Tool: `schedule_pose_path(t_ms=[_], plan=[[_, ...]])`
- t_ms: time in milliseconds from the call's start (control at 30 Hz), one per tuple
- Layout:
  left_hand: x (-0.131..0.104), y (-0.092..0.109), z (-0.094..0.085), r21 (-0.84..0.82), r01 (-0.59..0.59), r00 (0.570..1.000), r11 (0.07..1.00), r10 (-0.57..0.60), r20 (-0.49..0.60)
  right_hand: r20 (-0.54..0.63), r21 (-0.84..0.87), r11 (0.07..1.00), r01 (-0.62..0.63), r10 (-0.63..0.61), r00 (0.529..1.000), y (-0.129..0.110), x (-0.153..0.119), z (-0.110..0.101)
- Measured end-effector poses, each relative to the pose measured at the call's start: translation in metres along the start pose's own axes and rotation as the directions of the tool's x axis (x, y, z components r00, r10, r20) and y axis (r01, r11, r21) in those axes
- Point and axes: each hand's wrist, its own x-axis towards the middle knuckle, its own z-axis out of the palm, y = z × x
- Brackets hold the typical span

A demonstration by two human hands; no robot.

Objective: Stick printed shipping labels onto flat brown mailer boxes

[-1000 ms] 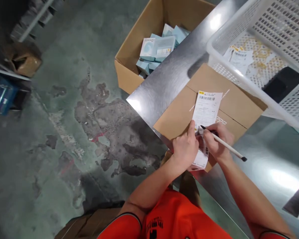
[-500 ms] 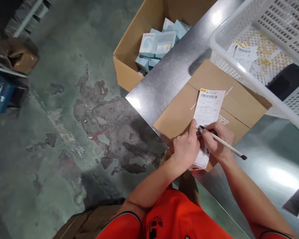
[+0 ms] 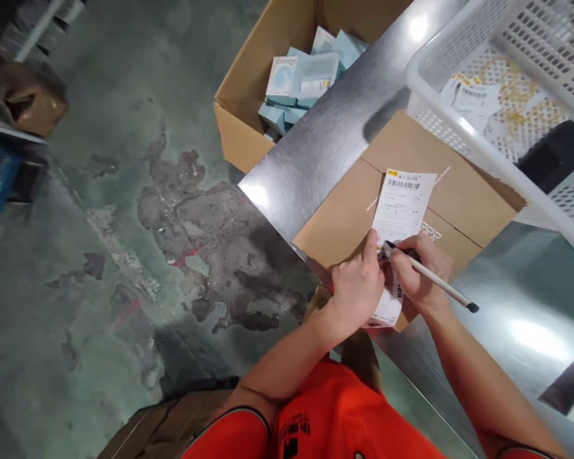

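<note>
My right hand [image 3: 423,271] grips a light-coloured pen [image 3: 442,285] with dark ends, its tip near the lower part of a shipping label [image 3: 399,204]. The long white label carries barcodes and printed lines, and lies on a flat brown cardboard box [image 3: 344,210]. My left hand [image 3: 358,287] rests on the label's left edge with the index finger stretched along it; its other fingers are partly hidden. Both hands cover the middle of the label, and its lower end hangs near the box's front edge.
The box lies on a shiny metal table [image 3: 316,140]. A white plastic basket [image 3: 463,137] at the right holds labels, yellow rubber bands and a black object. Beyond the table's left edge, an open carton [image 3: 243,137] holds several light-blue boxes [image 3: 282,80].
The view has shifted slightly. Both hands keep nearly the same place on the label, and the pen is still in my right hand, with hardly any movement.
</note>
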Motion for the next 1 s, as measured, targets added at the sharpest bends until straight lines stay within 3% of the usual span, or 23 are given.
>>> schedule_pose_path(t_ms=[200,267,367,467,533,600,633,733,800,867,933,1000], plan=[[0.002,-0.001,0.001,-0.001,0.009,1.0,1.0,-0.009,-0.009,0.012,0.06,0.991,-0.123,0.123,0.992,0.003,0.0,0.005],[0.003,-0.002,0.003,0.0,0.016,1.0,1.0,-0.016,-0.007,-0.078,0.254,0.944,-0.213,0.239,0.968,0.001,-0.003,0.004],[-0.001,-0.004,0.005,-0.006,0.086,0.996,0.996,-0.086,-0.004,-0.164,0.586,0.761,-0.28,0.449,0.878,0.008,-0.017,-0.014],[-0.003,-0.009,0.006,-0.076,0.14,0.988,0.987,-0.145,-0.06,-0.255,0.569,0.737,-0.364,0.579,0.774,0.049,-0.054,-0.065],[0.0,-0.013,0.006,-0.169,0.096,0.983,0.981,-0.12,-0.142,-0.412,0.389,0.771,-0.504,0.635,0.653,0.092,-0.095,-0.118],[0.008,-0.015,0.005,-0.23,0.049,0.964,0.972,-0.107,-0.243,-0.59,0.139,0.74,-0.658,0.596,0.545,0.137,-0.145,-0.176],[0.013,-0.014,0.004,-0.24,0.036,0.95,0.97,-0.108,-0.294,-0.662,0.095,0.708,-0.7,0.57,0.487,0.157,-0.17,-0.203],[0.031,-0.008,0.002,-0.189,-0.005,0.902,0.982,-0.078,-0.425,-0.714,0.051,0.611,-0.79,0.576,0.399,0.198,-0.233,-0.259],[0.04,-0.002,0.001,-0.112,-0.054,0.878,0.992,-0.006,-0.478,-0.634,0.069,0.555,-0.829,0.666,0.393,0.208,-0.253,-0.268],[0.044,0.004,0.001,-0.03,-0.096,0.848,0.995,0.066,-0.526,-0.541,0.102,0.536,-0.838,0.737,0.406,0.204,-0.251,-0.257],[0.041,0.008,0.0,0.034,-0.138,0.805,0.99,0.132,-0.579,-0.47,0.18,0.581,-0.794,0.76,0.449,0.185,-0.227,-0.233],[0.032,0.011,0.002,0.091,-0.215,0.766,0.972,0.226,-0.602,-0.393,0.294,0.668,-0.684,0.737,0.551,0.151,-0.187,-0.204]])
